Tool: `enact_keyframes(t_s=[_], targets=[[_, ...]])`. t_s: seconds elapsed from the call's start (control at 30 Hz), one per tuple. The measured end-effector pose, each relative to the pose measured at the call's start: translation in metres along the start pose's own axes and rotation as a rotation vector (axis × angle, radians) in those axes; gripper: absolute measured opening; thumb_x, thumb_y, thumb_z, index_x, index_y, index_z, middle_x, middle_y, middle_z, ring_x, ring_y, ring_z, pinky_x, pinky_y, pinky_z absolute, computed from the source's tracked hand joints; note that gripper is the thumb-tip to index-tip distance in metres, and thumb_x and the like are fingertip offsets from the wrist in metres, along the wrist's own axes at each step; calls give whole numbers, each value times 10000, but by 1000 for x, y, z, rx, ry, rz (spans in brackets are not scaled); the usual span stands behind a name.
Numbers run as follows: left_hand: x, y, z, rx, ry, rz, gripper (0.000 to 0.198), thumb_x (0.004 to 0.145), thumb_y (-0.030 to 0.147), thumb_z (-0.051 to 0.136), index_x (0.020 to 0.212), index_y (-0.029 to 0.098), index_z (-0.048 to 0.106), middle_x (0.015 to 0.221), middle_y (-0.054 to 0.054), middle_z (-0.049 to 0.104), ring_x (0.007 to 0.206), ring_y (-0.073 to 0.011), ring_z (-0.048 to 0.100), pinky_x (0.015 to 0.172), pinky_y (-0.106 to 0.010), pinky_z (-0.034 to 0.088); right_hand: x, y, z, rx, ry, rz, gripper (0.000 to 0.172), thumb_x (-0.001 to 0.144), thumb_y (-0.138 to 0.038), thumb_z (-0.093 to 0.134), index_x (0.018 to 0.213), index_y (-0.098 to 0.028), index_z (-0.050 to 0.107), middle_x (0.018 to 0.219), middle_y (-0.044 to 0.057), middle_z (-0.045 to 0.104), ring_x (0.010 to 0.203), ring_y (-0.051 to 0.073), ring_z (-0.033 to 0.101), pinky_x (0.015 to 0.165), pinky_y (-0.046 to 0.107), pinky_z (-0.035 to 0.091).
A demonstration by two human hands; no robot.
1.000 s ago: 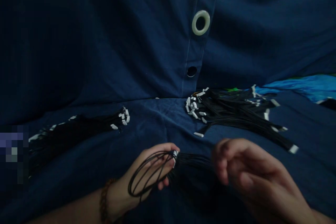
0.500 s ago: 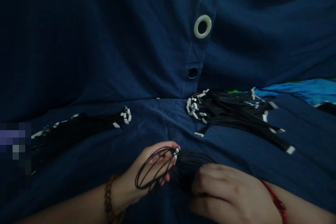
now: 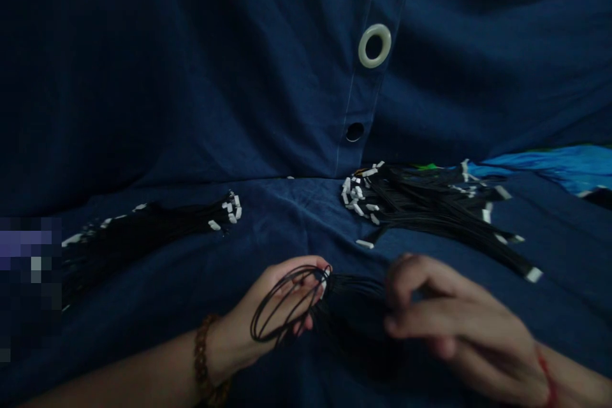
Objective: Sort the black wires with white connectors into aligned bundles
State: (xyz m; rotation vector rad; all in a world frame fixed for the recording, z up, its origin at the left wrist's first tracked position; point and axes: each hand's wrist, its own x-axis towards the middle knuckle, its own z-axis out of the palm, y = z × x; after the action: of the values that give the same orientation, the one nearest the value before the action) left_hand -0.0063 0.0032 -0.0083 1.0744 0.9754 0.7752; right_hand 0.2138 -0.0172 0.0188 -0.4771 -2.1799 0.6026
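Note:
My left hand [image 3: 291, 306] is closed around a bundle of thin black wires [image 3: 358, 282]. Some of them bend back in loops [image 3: 255, 322] over its palm and wrist side. A small white connector [image 3: 326, 282] shows at its fingertips. From there the wires run right toward my right hand [image 3: 444, 312], which is slightly blurred. Its fingers are bent and pinched at the far part of the wires; the exact contact is dark and hard to see. The lower strands fade into shadow between the hands.
Beyond my right hand lies a pile of black cables with white connectors [image 3: 430, 201]. A similar cable bundle [image 3: 157, 226] is on the left. Blue cloth [image 3: 296, 217] covers the surface and rises behind, with a pale ring eyelet [image 3: 362, 44]. Bright blue material [image 3: 549, 162] lies far right.
My right hand has moved up and to the right, away from my left hand, and turned so its fingers show. My left hand keeps its hold on the wires, nearly still.

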Motion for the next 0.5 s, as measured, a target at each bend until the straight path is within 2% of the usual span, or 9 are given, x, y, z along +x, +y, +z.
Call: enact_keyframes(t_s=[0.1, 0.17, 0.2, 0.27, 0.3, 0.33, 0.37, 0.4, 0.5], targets=[[-1, 3, 0, -13, -12, 14, 298, 729, 226, 637, 1008, 141, 572, 675, 4, 585, 422, -47, 512, 359, -119, 366, 4, -9, -20, 244, 474, 140, 207, 896, -340, 425, 957, -336, 623, 858, -9, 538, 867, 146, 543, 795, 294, 440], [0, 3, 0, -8, -18, 28, 288, 735, 221, 629, 1007, 141, 576, 666, 10, 579, 423, -45, 511, 363, -118, 372, 8, -16, -28, 481, 677, 269, 189, 895, -337, 431, 950, -354, 611, 764, -37, 545, 738, 105, 569, 689, 227, 467], [1, 3, -1, -3, -17, 28, 292, 735, 220, 631, 1010, 144, 574, 668, 13, 577, 425, -43, 512, 365, -115, 375, 9, -18, -28, 591, 676, 357, 185, 897, -349, 421, 966, -355, 592, 698, -50, 535, 573, 70, 547, 561, 188, 462], [2, 2, -1, 5, -9, 15, 314, 727, 229, 645, 1021, 153, 567, 696, 13, 578, 430, -36, 513, 370, -110, 380, 10, -22, -18, 747, 514, 530, 192, 897, -392, 391, 999, -322, 538, 599, -70, 517, 305, 20, 341, 318, 148, 311], [2, 1, -2, 6, -5, 7, 323, 722, 234, 653, 1022, 157, 565, 716, 12, 578, 429, -31, 510, 368, -107, 378, 9, -24, -9, 784, 359, 602, 221, 888, -440, 375, 976, -291, 514, 558, -79, 514, 253, 12, 226, 266, 150, 223], [3, 0, -2, 9, -7, -1, 325, 721, 238, 656, 1023, 161, 564, 732, 10, 577, 428, -26, 505, 363, -102, 374, 8, -26, 3, 784, 262, 666, 211, 888, -427, 381, 936, -251, 487, 552, -63, 543, 257, 20, 216, 255, 151, 157], [2, 0, -1, 14, -17, -10, 318, 723, 241, 655, 1019, 163, 567, 734, 11, 573, 420, -21, 497, 355, -98, 365, 6, -27, 14, 771, 164, 722, 183, 881, -381, 423, 833, -210, 473, 549, -33, 581, 272, 32, 270, 259, 149, 164], [2, 0, -1, 20, -29, -22, 307, 727, 241, 651, 1013, 164, 571, 728, 14, 567, 413, -17, 489, 347, -94, 357, 5, -28, 25, 627, 38, 772, 198, 881, -369, 417, 783, -202, 457, 544, -23, 597, 296, 41, 317, 279, 146, 205], [-2, 5, -1, 34, -94, -64, 261, 740, 234, 640, 986, 166, 588, 679, 29, 555, 399, -12, 469, 346, -88, 348, 0, -29, 44, 103, -47, 714, 206, 875, -269, 380, 697, -199, 454, 539, -11, 600, 429, 84, 510, 404, 164, 363]])
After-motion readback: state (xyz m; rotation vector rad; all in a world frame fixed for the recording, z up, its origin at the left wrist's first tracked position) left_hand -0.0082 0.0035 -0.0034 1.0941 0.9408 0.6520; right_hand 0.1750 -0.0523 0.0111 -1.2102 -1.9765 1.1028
